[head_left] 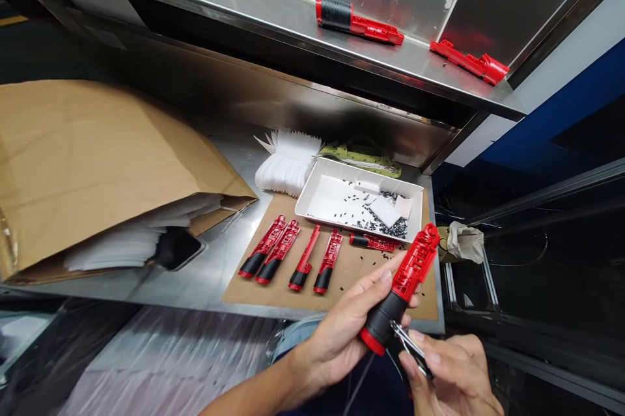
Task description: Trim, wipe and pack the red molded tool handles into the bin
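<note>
My left hand (342,328) is wrapped round a red and black plastic housing half (413,269), tilted with its red ribbed inside facing up. Pinched in my right hand (454,370) is a small silver tool (413,349) that looks like a nail clipper. Its tip meets the edge of the black sleeve near the housing's lower end. Beyond my hands, several similar housing halves (326,263) lie on a cardboard sheet (273,299). One more housing half (374,242) lies sideways below the white tray, partly behind the held one.
The white tray (307,208) holds scattered small black bits and white pads. Behind it sit a stack of white sheets (288,165) and a green patterned pouch (364,159). A large cardboard box (97,168) fills the left. Two housing pieces (361,22) rest on the metal shelf (273,22).
</note>
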`<state>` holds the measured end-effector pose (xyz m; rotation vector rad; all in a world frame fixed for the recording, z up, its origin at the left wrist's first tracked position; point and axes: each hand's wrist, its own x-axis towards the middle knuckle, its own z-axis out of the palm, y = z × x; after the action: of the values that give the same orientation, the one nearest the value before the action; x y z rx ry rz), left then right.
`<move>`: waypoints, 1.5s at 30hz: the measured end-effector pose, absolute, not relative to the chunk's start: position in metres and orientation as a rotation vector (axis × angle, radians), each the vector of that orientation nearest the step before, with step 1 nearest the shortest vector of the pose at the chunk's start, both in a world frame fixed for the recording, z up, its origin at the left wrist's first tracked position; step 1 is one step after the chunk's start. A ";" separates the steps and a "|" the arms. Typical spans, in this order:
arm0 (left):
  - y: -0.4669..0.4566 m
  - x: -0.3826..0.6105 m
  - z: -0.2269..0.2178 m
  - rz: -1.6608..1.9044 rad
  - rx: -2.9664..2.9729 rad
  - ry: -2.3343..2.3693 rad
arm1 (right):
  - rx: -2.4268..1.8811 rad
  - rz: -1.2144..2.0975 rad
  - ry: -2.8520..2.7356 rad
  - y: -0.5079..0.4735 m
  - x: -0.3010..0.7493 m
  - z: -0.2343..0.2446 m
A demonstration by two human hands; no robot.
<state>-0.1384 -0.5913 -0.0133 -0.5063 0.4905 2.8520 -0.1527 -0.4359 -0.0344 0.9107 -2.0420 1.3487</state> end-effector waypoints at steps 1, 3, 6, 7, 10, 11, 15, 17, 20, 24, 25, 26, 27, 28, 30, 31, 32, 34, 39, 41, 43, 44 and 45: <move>-0.591 -0.139 -0.013 2.864 -0.510 0.476 | 0.944 1.331 -2.026 -0.432 -0.154 -0.034; -0.591 -0.140 -0.014 2.884 -0.516 0.454 | 0.960 1.297 -1.996 -0.426 -0.157 -0.031; -0.591 -0.139 -0.016 2.891 -0.487 0.441 | 0.944 1.258 -2.005 -0.425 -0.160 -0.026; -0.592 -0.139 -0.017 2.886 -0.469 0.444 | 0.968 1.244 -2.019 -0.427 -0.161 -0.026; -0.593 -0.138 -0.018 2.876 -0.442 0.456 | 1.056 1.230 -2.056 -0.432 -0.161 -0.026; -0.593 -0.138 -0.018 2.875 -0.446 0.453 | 1.050 1.236 -2.052 -0.433 -0.161 -0.027; -0.593 -0.139 -0.016 2.863 -0.457 0.438 | 1.044 1.256 -2.044 -0.434 -0.161 -0.029; -0.593 -0.139 -0.015 2.847 -0.452 0.442 | 1.054 1.259 -2.053 -0.435 -0.160 -0.028; -0.592 -0.139 -0.013 2.847 -0.458 0.458 | 0.998 1.288 -2.068 -0.438 -0.159 -0.027; -0.592 -0.140 -0.014 2.852 -0.461 0.444 | 0.985 1.302 -2.052 -0.440 -0.158 -0.029; -0.592 -0.140 -0.015 2.847 -0.453 0.438 | 0.998 1.304 -2.034 -0.439 -0.158 -0.030; -0.592 -0.140 -0.015 2.845 -0.447 0.433 | 0.994 1.314 -2.012 -0.438 -0.158 -0.030; -0.592 -0.140 -0.016 2.846 -0.445 0.431 | 0.989 1.328 -1.992 -0.435 -0.159 -0.030; -0.592 -0.140 -0.017 2.849 -0.444 0.430 | 0.989 1.342 -1.976 -0.433 -0.159 -0.030; -0.591 -0.140 -0.017 2.860 -0.443 0.425 | 0.989 1.352 -1.971 -0.429 -0.160 -0.029; -0.591 -0.140 -0.017 2.867 -0.443 0.421 | 0.982 1.350 -1.975 -0.429 -0.160 -0.029; -0.591 -0.140 -0.016 2.868 -0.442 0.417 | 0.982 1.343 -1.985 -0.429 -0.160 -0.028; -0.591 -0.140 -0.015 2.861 -0.444 0.415 | 0.999 1.316 -2.013 -0.431 -0.160 -0.028; -0.591 -0.139 -0.013 2.841 -0.438 0.448 | 1.037 1.271 -2.030 -0.436 -0.161 -0.026; -0.591 -0.139 -0.013 2.836 -0.446 0.453 | 1.029 1.280 -2.035 -0.436 -0.160 -0.025; -0.591 -0.139 -0.013 2.835 -0.457 0.453 | 1.031 1.286 -2.050 -0.438 -0.158 -0.024; -0.591 -0.139 -0.013 2.834 -0.462 0.454 | 1.008 1.298 -2.055 -0.440 -0.156 -0.024; -0.591 -0.139 -0.013 2.833 -0.465 0.456 | 0.973 1.319 -2.057 -0.442 -0.154 -0.024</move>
<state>-0.1387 -0.5911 -0.0134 -0.4653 0.4560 2.8326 -0.1542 -0.4417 -0.0244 0.9726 -2.0572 1.3188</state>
